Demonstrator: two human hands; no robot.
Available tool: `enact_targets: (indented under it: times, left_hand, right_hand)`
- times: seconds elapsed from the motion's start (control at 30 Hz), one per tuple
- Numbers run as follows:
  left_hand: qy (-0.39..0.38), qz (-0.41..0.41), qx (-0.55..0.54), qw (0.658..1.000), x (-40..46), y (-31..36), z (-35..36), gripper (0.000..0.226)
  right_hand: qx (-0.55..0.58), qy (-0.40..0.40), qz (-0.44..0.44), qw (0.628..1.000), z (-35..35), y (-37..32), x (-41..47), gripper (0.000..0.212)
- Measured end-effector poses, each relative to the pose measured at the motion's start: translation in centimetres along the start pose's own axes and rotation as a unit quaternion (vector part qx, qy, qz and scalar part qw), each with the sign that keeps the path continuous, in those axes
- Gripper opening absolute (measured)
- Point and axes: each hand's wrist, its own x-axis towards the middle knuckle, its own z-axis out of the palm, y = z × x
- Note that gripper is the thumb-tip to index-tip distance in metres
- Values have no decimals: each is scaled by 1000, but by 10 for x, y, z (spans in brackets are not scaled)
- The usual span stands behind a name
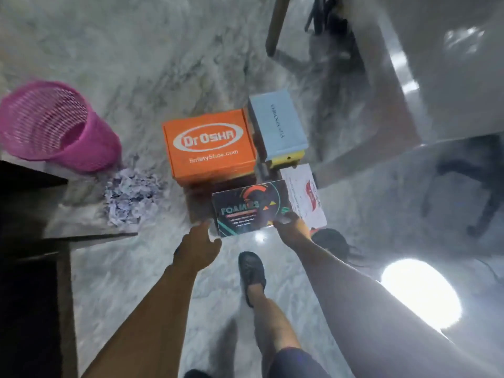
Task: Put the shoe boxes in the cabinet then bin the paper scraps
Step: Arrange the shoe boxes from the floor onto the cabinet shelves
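Several shoe boxes stand together on the marble floor. A dark printed box (249,207) is nearest me, and my right hand (290,227) grips its near right corner. My left hand (200,242) is beside its near left corner, fingers apart, holding nothing. Behind it sits an orange box (208,144). A pale blue box with a yellow base (278,126) stands to the right of the orange one. A white box (306,196) lies right of the dark one. A heap of paper scraps (132,190) lies on the floor to the left.
A pink mesh bin (53,126) stands at the left, just behind the scraps. A dark wooden cabinet (30,241) fills the left edge. A chair leg (276,25) and a pale table (436,64) are at the upper right. My feet are below the boxes.
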Motion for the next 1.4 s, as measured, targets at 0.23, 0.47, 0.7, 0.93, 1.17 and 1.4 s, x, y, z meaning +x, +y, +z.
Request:
enact_targets:
  times: [0.23, 0.47, 0.7, 0.93, 1.17, 1.4]
  left_hand:
    - [7, -94, -232, 968, 169, -11, 98, 62]
    - [33, -135, -458, 878, 262, -63, 178, 58]
    - [74, -152, -604, 779, 197, -92, 198, 41]
    - [164, -240, -681, 672, 45, -199, 180, 50]
    - [325, -300, -718, 537, -64, -361, 190, 28]
    - [442, -304, -734, 416, -59, -545, 244, 60]
  right_hand:
    - [78, 90, 96, 988, 66, 50, 176, 67]
    - [200, 105, 43, 973, 97, 75, 263, 29]
    - [138, 66, -44, 987, 102, 82, 218, 21]
    - [5, -42, -177, 983, 178, 56, 97, 32]
    - [-39, -147, -287, 946, 330, 26, -20, 44]
    - [-53, -232, -386, 891, 551, -15, -52, 36]
